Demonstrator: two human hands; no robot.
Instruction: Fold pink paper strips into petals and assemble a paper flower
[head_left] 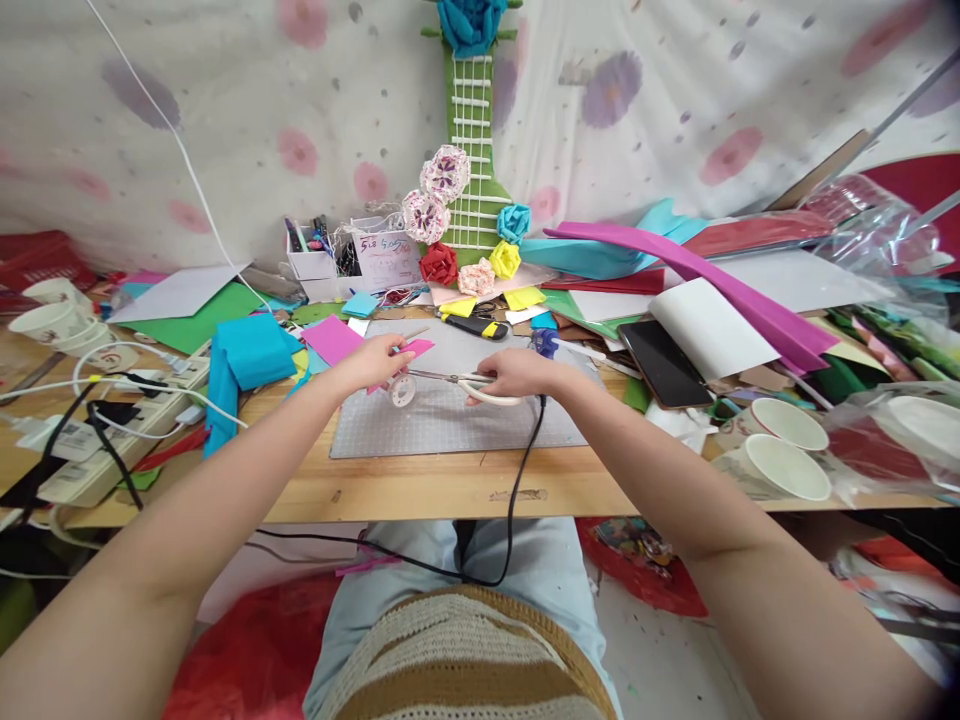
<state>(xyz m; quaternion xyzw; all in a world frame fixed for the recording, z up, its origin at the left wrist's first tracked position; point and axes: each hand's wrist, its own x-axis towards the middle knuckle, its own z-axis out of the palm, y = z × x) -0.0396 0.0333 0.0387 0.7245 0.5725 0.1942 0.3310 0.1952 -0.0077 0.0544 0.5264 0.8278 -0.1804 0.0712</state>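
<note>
A knitted top [465,650] and pale jeans are seen nearest the camera, with a black cable [517,500] draped over the lap and up across the edge of a wooden table [420,490]. Both bare forearms are stretched forward over a grey cutting mat [450,430].

Above the mat, a pink paper piece [417,348] is pinched in the closed fingers of the left hand [375,362]. The white handles of a pair of scissors [457,379] are gripped in the right hand [517,372], and the blades are pointed left at the paper. The two hands are held near each other but apart, joined only by the scissors. A small tape roll [402,390] is seen on the mat just below the left hand.

A white power strip [97,450] with plugged leads is laid at the left. Paper cups [780,450] are stacked on their sides at the right. Behind the mat, folded cyan sheets [244,360], a yellow-and-black utility knife [474,325] and a dark phone [664,362] are spread among coloured paper. Farthest back, paper flowers [439,262] are clustered at the foot of a green guitar-shaped model [469,150], propped against a flowered cloth.
</note>
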